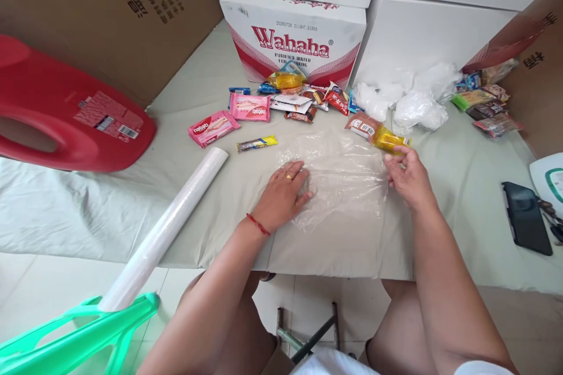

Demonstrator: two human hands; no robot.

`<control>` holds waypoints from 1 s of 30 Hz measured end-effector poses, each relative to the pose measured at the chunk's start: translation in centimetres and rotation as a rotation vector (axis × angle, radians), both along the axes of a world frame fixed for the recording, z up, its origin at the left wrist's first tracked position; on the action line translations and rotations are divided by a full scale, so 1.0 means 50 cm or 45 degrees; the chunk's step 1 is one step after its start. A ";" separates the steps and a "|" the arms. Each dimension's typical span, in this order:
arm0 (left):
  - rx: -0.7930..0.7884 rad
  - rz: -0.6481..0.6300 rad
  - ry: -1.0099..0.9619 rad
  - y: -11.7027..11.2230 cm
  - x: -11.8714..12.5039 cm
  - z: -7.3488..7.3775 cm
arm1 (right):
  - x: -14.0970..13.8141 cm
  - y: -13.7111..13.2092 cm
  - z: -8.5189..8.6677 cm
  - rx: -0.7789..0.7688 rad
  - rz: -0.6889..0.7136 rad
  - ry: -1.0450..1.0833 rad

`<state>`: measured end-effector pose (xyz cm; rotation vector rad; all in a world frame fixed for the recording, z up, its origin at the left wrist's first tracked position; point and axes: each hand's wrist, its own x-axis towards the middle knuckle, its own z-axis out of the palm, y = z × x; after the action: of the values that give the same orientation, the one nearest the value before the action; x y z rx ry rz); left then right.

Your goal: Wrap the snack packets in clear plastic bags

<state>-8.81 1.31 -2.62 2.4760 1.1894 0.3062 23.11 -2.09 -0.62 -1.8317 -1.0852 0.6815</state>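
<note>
A clear plastic bag (343,187) lies spread on the cloth-covered table in front of me. My left hand (285,192) rests flat on the bag's left side, fingers stretched out and holding nothing. At the opposite edge, my right hand (408,176) has thumb and fingers brought together on the bag's gathered right side. Its fingertips are right beside a yellow-wrapped snack (387,139), which lies against a brown snack packet (362,125). A small blue-and-yellow snack bar (257,144) and pink wafer packs (213,128) lie beyond my left hand.
Several mixed snacks (299,99) lie before a Wahaha carton (294,41). Crumpled white bags (420,96) and filled snack bags (488,99) are farther right. A plastic roll (176,217) overhangs the table's left front, near a red jug (83,111). A phone (525,217) lies right.
</note>
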 end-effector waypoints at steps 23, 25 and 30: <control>-0.453 -0.270 0.063 0.028 -0.071 0.052 | -0.212 -0.095 0.041 0.128 1.791 -0.315; -0.461 -0.302 -0.052 0.035 -0.094 0.060 | -0.183 -0.108 0.055 -0.024 1.974 -0.108; -0.521 -0.232 -0.187 0.044 -0.118 0.073 | -0.135 -0.100 0.114 -0.035 2.061 0.359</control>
<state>-14.71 3.52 1.05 2.1432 0.8596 0.1702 16.36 -7.11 5.10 -0.4543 -2.2175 1.7284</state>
